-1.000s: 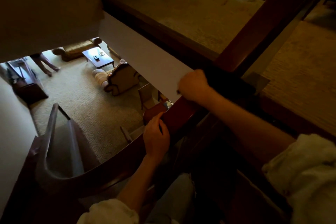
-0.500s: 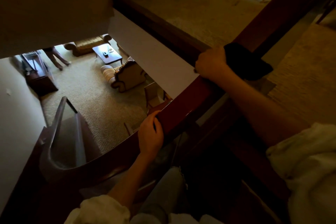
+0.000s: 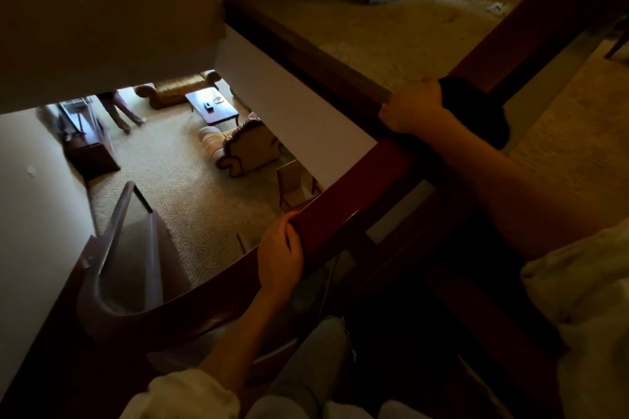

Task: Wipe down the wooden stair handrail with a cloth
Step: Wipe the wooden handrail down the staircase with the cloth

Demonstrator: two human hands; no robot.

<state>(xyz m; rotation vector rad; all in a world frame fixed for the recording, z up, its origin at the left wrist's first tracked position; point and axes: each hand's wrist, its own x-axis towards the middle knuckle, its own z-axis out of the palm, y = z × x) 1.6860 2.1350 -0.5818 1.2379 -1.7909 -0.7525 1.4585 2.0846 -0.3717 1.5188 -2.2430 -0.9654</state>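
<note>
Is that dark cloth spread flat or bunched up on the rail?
Bunched: the cloth bulges in a dark lump over the handrail, gripped by the right hand.

Wooden handrail point(image 3: 343, 211) runs diagonally, lower left to upper right. Dark cloth point(image 3: 476, 105) is draped over its top, with the right hand point(image 3: 413, 105) gripping it there. Left hand point(image 3: 280, 255) grips bare wood lower down, well apart from the cloth.
</note>
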